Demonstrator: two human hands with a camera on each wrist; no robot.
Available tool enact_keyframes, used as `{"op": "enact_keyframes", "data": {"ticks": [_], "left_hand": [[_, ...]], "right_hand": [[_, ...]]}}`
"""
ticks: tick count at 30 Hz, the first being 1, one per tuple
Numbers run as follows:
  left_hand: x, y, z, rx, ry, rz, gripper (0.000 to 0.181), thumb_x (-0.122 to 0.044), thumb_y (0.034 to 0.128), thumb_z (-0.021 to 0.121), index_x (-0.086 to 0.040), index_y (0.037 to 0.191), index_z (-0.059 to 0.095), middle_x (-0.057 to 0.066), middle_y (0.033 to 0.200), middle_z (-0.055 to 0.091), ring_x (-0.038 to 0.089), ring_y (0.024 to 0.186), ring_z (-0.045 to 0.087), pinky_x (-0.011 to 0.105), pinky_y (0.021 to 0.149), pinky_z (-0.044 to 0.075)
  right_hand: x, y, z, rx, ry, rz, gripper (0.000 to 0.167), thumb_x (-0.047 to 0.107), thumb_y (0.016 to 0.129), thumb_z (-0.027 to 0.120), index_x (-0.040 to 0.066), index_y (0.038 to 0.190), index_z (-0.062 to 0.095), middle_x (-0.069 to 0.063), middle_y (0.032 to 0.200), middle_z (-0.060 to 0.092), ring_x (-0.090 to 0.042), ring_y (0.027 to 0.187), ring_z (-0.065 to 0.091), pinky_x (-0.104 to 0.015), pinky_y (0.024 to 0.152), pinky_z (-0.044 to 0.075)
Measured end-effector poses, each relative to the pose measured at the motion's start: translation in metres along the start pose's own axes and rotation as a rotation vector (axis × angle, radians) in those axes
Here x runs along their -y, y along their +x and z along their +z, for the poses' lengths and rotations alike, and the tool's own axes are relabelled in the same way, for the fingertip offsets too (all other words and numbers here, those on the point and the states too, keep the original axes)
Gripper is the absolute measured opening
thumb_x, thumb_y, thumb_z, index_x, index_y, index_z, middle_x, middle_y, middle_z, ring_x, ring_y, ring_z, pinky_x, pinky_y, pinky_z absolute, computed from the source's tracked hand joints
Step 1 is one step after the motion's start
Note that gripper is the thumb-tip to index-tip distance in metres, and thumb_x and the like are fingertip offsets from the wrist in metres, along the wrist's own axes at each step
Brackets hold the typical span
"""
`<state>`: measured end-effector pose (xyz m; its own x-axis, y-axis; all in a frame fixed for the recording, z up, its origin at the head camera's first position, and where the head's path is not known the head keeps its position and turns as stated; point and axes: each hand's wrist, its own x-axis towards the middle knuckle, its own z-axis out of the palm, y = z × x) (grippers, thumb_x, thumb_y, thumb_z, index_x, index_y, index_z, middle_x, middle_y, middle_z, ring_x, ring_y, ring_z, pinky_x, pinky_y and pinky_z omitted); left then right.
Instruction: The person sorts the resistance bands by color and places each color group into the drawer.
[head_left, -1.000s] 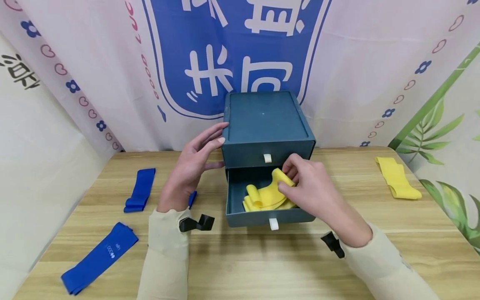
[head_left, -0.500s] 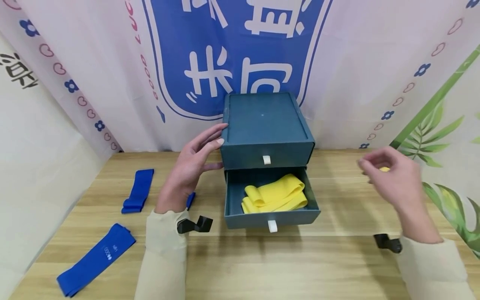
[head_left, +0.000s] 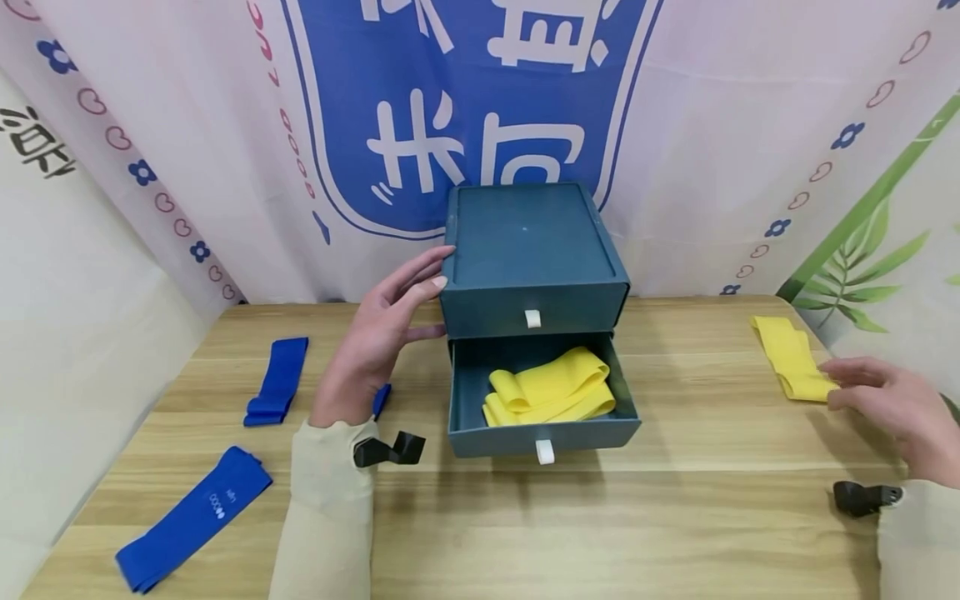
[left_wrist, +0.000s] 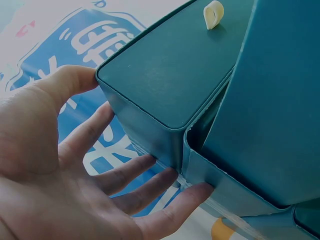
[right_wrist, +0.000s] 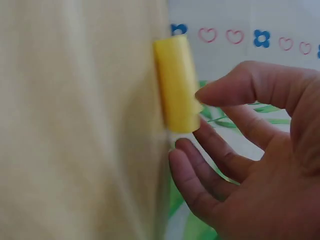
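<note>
In the head view, a dark teal two-drawer box [head_left: 536, 237] stands at the back of the table. Its lower drawer [head_left: 480, 442] is pulled out, with yellow resistance bands [head_left: 551, 385] lying folded inside. My left hand [head_left: 375, 333] rests its extended fingers and thumb against the box's left side, as the left wrist view confirms. At the right, another yellow resistance band [head_left: 787, 360] lies on the table. My right hand [head_left: 896, 408] is at this band's near end, its fingers spread and loosely bent around it; whether they touch it is hard to tell.
Blue resistance bands lie on the left of the wooden table [head_left: 600, 533]: one farther back [head_left: 277, 382], one nearer the front [head_left: 193, 521], and a third [head_left: 381, 402] mostly hidden behind my left wrist. A printed curtain [head_left: 697, 167] hangs behind the box.
My right hand has left the yellow band in the drawer and moved right to the one on the table. The band in the drawer has settled flat. My left hand stays against the box.
</note>
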<state>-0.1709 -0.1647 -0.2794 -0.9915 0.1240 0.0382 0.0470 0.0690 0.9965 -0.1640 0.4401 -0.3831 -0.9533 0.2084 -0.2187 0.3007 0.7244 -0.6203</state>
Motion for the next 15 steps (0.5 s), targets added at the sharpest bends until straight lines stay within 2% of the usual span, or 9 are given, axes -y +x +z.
{"op": "enact_keyframes", "data": {"ticks": [4,8,11,15], "left_hand": [[0.000,0.000,-0.001,0.003,-0.009,0.005,0.047,-0.036,0.1112,0.058,-0.036,0.158,0.054,-0.010,0.171,0.043,0.025,0.152,0.044,0.064,0.112,0.053],[0.001,-0.001,-0.002,0.008,-0.005,0.003,0.047,-0.035,0.1117,0.058,-0.035,0.159,0.054,-0.010,0.171,0.043,0.025,0.152,0.044,0.064,0.112,0.053],[0.001,-0.001,-0.001,0.007,0.001,0.001,0.047,-0.036,0.1116,0.058,-0.036,0.158,0.054,-0.010,0.171,0.043,0.025,0.152,0.044,0.063,0.112,0.053],[0.001,-0.001,0.000,0.004,0.002,0.003,0.047,-0.036,0.1114,0.058,-0.036,0.158,0.054,-0.010,0.171,0.043,0.025,0.152,0.044,0.064,0.112,0.053]], "right_hand": [[-0.004,0.005,0.003,0.009,-0.062,-0.062,0.074,0.009,0.091,0.068,-0.009,0.157,0.041,-0.043,0.162,0.034,-0.056,0.131,0.043,-0.030,0.078,0.041],[-0.001,0.006,0.007,-0.017,-0.092,-0.074,0.070,0.006,0.088,0.071,-0.012,0.151,0.048,-0.046,0.159,0.034,-0.055,0.127,0.043,-0.032,0.079,0.040],[0.002,0.005,0.010,-0.028,-0.104,-0.047,0.062,0.011,0.093,0.070,-0.012,0.148,0.051,-0.047,0.158,0.034,-0.056,0.127,0.042,-0.046,0.085,0.045],[0.005,0.004,0.012,-0.060,-0.117,-0.006,0.058,0.027,0.106,0.062,-0.013,0.147,0.051,-0.047,0.155,0.037,-0.059,0.125,0.044,-0.065,0.094,0.042]]}}
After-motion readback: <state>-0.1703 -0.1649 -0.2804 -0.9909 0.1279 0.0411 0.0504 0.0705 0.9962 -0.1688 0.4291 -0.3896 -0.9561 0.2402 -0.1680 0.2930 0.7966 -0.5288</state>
